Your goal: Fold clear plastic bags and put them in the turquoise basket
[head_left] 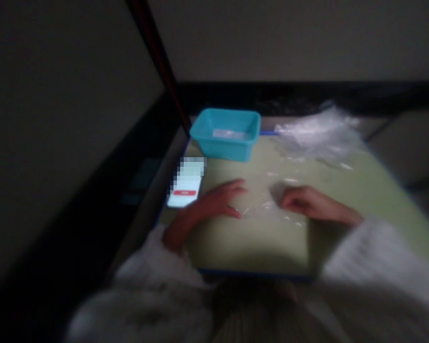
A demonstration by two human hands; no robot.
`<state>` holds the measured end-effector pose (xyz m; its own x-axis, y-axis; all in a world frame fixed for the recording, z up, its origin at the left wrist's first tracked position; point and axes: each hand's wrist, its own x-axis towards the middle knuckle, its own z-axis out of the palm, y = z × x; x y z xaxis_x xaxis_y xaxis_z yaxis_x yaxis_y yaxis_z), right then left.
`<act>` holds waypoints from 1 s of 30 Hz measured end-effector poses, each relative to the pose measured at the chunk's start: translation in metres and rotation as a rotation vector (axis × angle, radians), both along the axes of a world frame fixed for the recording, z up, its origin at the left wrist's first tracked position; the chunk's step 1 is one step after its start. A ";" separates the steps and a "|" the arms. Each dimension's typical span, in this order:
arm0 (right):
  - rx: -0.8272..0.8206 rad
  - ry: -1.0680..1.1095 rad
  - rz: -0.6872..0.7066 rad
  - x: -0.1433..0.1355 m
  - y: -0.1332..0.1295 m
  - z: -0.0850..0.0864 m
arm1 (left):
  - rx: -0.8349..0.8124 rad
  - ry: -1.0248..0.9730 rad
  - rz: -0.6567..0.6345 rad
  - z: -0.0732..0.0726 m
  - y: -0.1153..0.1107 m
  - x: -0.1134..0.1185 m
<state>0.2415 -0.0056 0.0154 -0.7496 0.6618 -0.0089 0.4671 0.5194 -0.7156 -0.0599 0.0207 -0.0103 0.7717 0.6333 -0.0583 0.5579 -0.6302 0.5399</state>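
A sheet-like piece of clear plastic, apparently a plastic bag [260, 208], lies flat on the pale yellow-green tabletop between my hands. Only its glints stand out in the dim, blurred view. My left hand [226, 199] is at its left end, thumb and fingers spread apart, with nothing seen in the grasp. At the right end, my right hand [302, 201] is closed, its fingers curled against the plastic. The fingertips themselves are blurred and partly hidden.
A turquoise plastic basket [225, 148] stands at the table's far left, something whitish inside. A heap of clear plastic bags [318, 133] lies at the far right. A lit phone [186, 183] rests by the left edge. The table [257, 252] has a blue rim; walls rise behind it.
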 end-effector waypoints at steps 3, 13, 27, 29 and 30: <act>-0.096 -0.027 0.028 -0.002 -0.003 0.003 | 0.012 -0.006 -0.009 0.000 0.000 0.000; -0.305 -0.081 0.039 0.007 -0.003 0.014 | 0.038 0.029 -0.016 0.001 -0.001 -0.001; -0.525 -0.335 0.141 0.052 0.008 0.015 | 0.032 0.034 -0.026 0.003 0.000 0.000; -0.528 -0.320 0.112 0.054 0.007 0.016 | 0.047 0.028 -0.028 0.002 0.000 0.000; -0.537 -0.306 0.097 0.055 0.006 0.018 | 0.055 0.027 -0.028 0.002 0.000 0.000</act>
